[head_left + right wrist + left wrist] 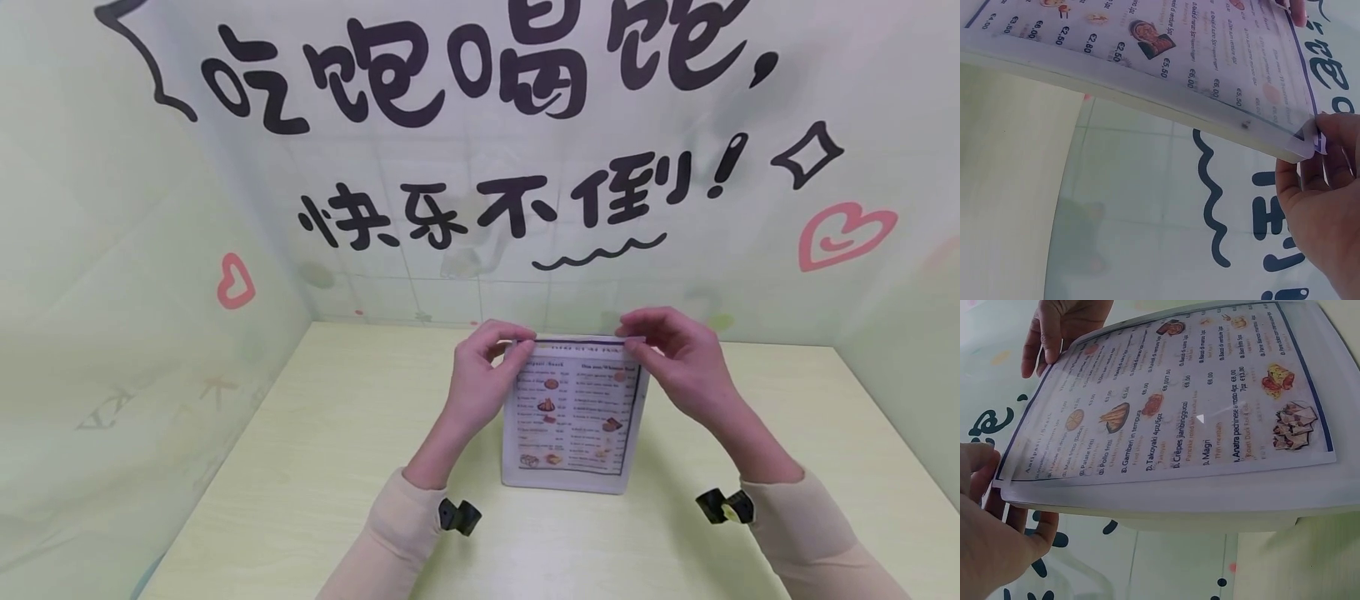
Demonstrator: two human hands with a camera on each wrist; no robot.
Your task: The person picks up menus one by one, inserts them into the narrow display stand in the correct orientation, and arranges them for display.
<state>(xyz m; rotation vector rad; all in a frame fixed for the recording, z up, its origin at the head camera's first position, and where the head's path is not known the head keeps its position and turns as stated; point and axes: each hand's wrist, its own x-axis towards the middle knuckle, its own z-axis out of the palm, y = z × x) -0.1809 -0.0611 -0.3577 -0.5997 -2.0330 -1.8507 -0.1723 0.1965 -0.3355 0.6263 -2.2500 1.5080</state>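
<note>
A printed menu sheet with prices and small food pictures lies against the front of a thick white board with rounded corners. The board is tilted up above the table, its lower edge towards me. At the top left corner my left hand pinches the sheet between thumb and fingers, with fingertips behind the board. My right hand pinches the top right corner likewise. In the right wrist view, the sheet's corner sticks out past the board beside the thumb. The board's back is hidden.
A pale wooden table spreads beneath the board. Behind it stands a whitish curtain with large black lettering and pink hearts, and similar sheeting closes off both sides. Small black devices sit at both wrists.
</note>
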